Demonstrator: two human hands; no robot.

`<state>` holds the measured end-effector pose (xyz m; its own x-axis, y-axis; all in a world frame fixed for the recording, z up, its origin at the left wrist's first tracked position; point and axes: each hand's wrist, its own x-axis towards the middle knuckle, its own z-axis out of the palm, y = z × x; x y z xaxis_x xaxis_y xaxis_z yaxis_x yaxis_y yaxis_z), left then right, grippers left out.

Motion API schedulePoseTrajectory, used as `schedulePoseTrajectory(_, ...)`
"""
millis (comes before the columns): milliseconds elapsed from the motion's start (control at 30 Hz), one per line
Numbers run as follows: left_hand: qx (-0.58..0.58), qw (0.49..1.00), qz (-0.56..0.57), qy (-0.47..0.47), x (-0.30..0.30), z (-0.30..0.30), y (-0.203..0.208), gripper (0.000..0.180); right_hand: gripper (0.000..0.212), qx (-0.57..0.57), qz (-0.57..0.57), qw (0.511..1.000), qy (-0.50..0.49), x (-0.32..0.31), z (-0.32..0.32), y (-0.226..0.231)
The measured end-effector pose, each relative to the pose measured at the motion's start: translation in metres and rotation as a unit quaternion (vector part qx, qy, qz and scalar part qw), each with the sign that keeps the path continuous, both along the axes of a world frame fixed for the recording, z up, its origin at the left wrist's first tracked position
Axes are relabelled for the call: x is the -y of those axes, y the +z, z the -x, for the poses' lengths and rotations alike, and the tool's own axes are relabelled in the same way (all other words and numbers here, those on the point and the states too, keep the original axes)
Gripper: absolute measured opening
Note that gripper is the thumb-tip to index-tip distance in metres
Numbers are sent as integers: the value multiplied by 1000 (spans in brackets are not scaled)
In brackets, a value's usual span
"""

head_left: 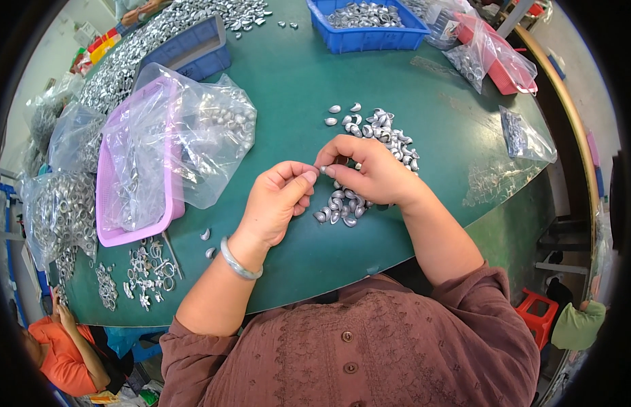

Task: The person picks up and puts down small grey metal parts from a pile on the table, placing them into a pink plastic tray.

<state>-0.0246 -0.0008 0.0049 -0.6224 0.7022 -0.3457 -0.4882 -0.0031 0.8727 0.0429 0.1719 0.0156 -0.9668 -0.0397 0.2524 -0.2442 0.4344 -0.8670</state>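
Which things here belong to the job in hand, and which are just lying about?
Likely in the job:
left hand
right hand
small silver piece at their fingertips
loose silver pieces near the right hand

Apparently idle:
purple basket
small clear bag, far right
blue bin at top centre
red tray
ring-shaped metal parts

We see 1 small silver piece (323, 170), partly hidden, pinched near curved, shell-like silver pieces (367, 130) heaped at mixed angles.
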Motion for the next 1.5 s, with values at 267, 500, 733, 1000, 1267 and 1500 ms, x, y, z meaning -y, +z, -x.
schedulePoseTrajectory(267,2,999,-43,8,1,-4,5,12,12,23,107,994,0,8,-3,5)
schedulePoseTrajectory(500,-1,999,-40,-1,1,-4,3,15,21,-90,12,996,-18,14,-2,4)
schedulePoseTrajectory(733,13,997,-76,-12,3,-3,0,16,23,-73,86,994,-5,13,-1,1)
schedulePoseTrajectory(1000,31,997,-64,-9,2,-4,7,19,16,-54,98,994,-5,13,-2,2)
schedulePoseTrajectory(1267,25,996,-84,1,3,-3,3,17,13,-78,31,996,-18,11,-1,6)
schedulePoseTrajectory(1500,-28,994,-106,14,1,-4,0,10,13,-50,56,997,-18,9,-3,8)
